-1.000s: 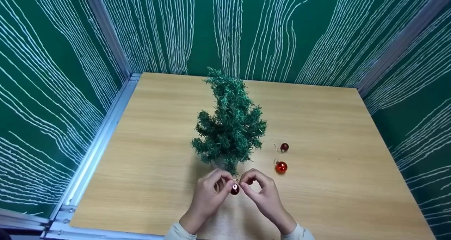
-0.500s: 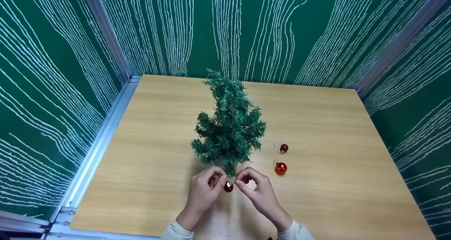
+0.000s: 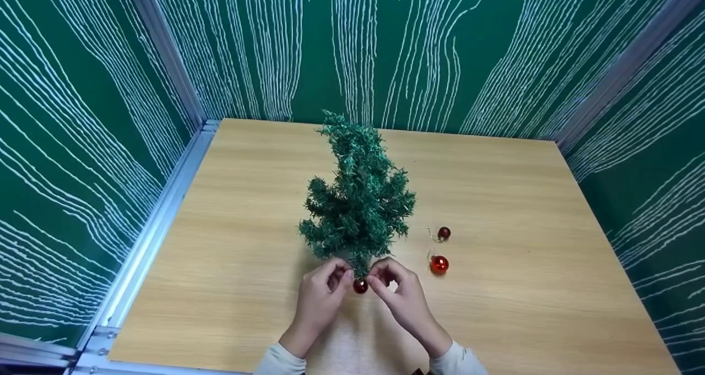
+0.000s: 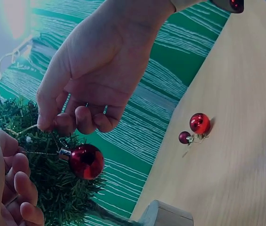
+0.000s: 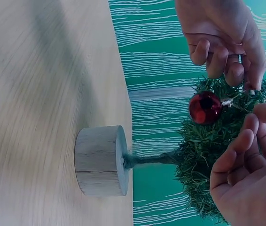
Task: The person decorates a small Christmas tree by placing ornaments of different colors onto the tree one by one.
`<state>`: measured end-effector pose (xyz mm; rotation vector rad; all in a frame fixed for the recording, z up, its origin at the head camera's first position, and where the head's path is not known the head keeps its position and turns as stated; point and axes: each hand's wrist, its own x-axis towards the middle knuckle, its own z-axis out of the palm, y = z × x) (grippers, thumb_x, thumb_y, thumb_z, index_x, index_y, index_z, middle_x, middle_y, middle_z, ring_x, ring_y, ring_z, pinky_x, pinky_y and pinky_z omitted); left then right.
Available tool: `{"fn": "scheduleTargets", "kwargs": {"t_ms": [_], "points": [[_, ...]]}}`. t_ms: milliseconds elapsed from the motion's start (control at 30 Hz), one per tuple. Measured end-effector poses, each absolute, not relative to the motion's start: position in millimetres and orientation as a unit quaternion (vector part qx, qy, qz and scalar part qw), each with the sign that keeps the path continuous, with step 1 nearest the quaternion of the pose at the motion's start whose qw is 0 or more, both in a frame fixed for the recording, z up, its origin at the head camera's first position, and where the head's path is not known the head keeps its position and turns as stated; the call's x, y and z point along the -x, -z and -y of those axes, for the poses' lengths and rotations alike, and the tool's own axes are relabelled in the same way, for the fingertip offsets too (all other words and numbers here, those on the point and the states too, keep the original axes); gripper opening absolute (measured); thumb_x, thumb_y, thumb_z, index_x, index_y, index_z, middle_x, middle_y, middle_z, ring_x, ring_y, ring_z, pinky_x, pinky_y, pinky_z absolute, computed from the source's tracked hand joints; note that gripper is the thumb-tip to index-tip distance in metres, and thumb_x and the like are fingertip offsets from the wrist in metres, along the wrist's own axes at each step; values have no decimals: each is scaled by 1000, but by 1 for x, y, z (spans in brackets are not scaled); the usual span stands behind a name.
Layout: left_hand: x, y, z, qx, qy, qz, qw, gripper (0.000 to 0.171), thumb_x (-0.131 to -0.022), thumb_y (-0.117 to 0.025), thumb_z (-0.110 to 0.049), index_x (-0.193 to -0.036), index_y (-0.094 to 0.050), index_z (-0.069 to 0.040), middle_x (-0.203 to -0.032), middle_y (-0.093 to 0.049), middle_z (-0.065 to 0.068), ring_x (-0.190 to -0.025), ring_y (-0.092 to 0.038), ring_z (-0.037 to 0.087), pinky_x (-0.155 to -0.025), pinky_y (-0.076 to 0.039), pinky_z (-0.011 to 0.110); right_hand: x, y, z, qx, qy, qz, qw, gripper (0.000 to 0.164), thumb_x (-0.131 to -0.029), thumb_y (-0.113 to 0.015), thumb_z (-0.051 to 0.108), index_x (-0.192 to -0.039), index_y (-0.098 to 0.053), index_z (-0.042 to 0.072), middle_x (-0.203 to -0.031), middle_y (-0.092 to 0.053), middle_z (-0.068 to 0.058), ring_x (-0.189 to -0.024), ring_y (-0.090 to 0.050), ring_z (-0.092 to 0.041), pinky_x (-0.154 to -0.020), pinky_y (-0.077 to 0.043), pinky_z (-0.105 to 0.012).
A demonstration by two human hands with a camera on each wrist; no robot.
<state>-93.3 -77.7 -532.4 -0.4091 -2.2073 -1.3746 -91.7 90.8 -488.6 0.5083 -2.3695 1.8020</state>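
A small dark red Christmas bauble [image 3: 360, 286] hangs at the front lower branch of a green artificial tree [image 3: 358, 199]. Its silver cap and thin loop of thread show in the left wrist view, where the bauble [image 4: 87, 161] dangles between both hands. My left hand [image 3: 321, 292] pinches the thread from the left, between thumb and forefinger. From the right, the thumb and forefinger of my right hand [image 3: 402, 291] pinch the loop too, close against the needles. The other fingers of both hands are loosely curled.
Two more baubles lie on the table right of the tree: a bright red one [image 3: 439, 265] and a smaller dark one [image 3: 444, 233]. The tree stands on a round wooden base [image 5: 100, 161]. Green panels with white lines [image 3: 407, 50] enclose the table [image 3: 523, 254].
Both hands have moved slightly away from the body, carrying the bauble up against the tip of the front branch. The bauble went left, then slightly back right. The tree and loose baubles stay put.
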Motion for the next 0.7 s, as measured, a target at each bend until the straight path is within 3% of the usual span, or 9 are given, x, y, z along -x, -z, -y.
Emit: {"fn": "scheduleTargets", "kwargs": {"t_ms": [333,700], "points": [[94,537,75,145,513,815,225,7,-94,-64,-12,-88,-62,-12,-66,-57,-7,-57,-48,3,-51,-43,18,94,490,-91,-136,-600,787,37,7,-86,-69,-2,-87,-65,4,-74,-57,5,-67,-51,-5,-63,-42,-20],[94,545,74,128,477,846,201,5,-88,-67,-7,-89,-64,-11,-69,-57,-6,-61,-48,1,-54,-44,18,94,499,-92,-116,-595,794,36,10,-85,-66,-6,-84,-63,3,-74,-58,2,-65,-50,-6,-61,-41,-19]]}}
